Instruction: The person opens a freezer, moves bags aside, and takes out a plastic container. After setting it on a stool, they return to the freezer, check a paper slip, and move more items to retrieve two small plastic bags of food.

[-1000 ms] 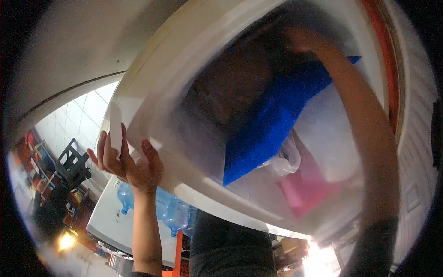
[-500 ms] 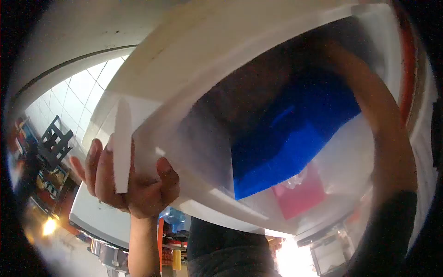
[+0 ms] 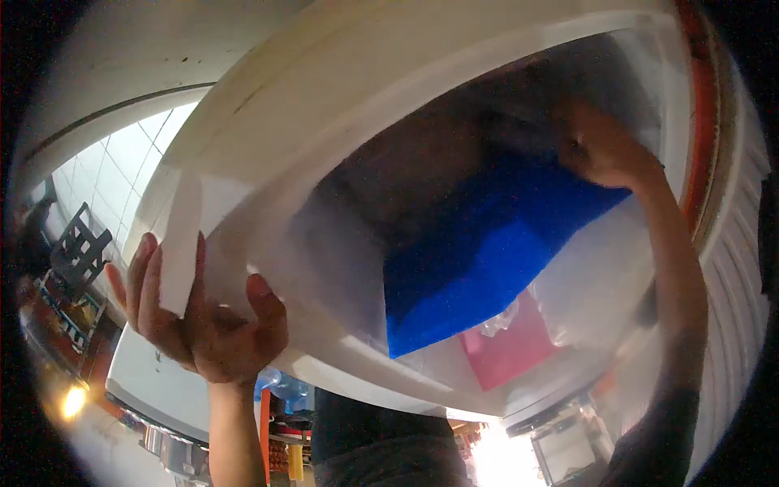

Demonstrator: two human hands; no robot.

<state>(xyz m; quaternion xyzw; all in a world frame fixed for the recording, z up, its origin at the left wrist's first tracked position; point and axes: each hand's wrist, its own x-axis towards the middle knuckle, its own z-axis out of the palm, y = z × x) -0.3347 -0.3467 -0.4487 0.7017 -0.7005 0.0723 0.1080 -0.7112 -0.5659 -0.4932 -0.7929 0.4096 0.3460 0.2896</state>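
Head view shows the right hand (image 3: 596, 150) blurred in the shadow inside a big white container (image 3: 389, 85), its fingers bent and partly lost in the dark; whether they are closed on anything cannot be told. The blue sheet (image 3: 495, 268) lies just beside and under that hand, running down toward the left hand (image 3: 215, 316), with its far edge fading into shadow. Outside the container's near side, the left hand is palm up, thumb apart from loosely bent fingers. A pale strip (image 3: 180, 235) passes between those fingers, but whether they pinch it is unclear. Below the right hand, the sheet partly covers some clear plastic (image 3: 499, 321) and a pink piece (image 3: 507, 345), so their full shapes are hidden. The dark sleeve (image 3: 661, 434) is cut off by the frame, and glare beyond the near rim washes out what lies there. Compared with half a second ago, the right hand shows more clearly and less of it is swallowed by the dark; the whole view has shifted, and both the left hand and the sheet sit further left in it. Compared with a second ago, the sheet looks broader. The curved rim runs between the two hands, and the wall rises close to the right forearm's outer side. Bare pale container floor shows between the blue sheet and that forearm, while the sheet's pointed near corner is well apart from the left hand.
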